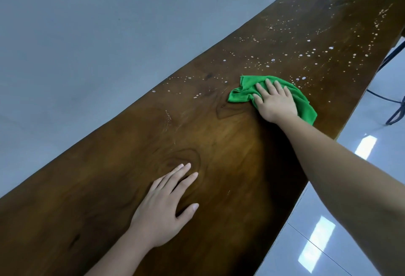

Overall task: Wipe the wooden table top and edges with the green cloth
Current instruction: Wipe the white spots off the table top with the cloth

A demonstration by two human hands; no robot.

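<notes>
A right hand (275,102), fingers spread flat, presses the soft, light green cloth (303,102) onto the wooden table (219,135), droplets (306,56) toward one o'clock; the left hand (163,207) rests open and empty at seven.

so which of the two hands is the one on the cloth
The right hand, stretched farther along the wooden table, presses flat on the green cloth beside the white droplets. The left hand rests flat on bare wood, holding nothing.
</notes>
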